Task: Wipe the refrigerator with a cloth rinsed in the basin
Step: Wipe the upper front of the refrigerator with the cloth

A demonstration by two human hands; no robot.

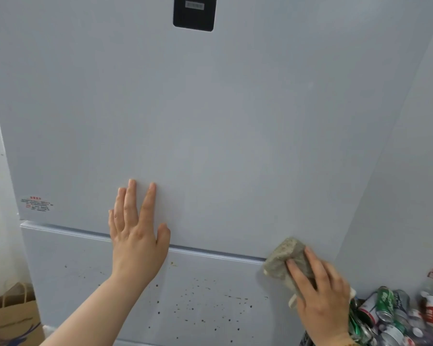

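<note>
The pale grey refrigerator (210, 121) fills the view, with an upper door and a lower door (85, 270) split by a seam. Dark brown specks dot the lower door. My left hand (135, 236) lies flat on the upper door near the seam, fingers straight and spread. My right hand (320, 293) presses a folded grey-beige cloth (283, 258) against the right end of the seam, with straight fingers lying over the cloth. No basin is in view.
A black display panel (194, 12) sits high on the upper door and a small label (36, 204) at its lower left. A brown paper bag (10, 318) stands at the bottom left. Several cans and bottles (398, 315) pile up at the bottom right beside a grey wall (410, 171).
</note>
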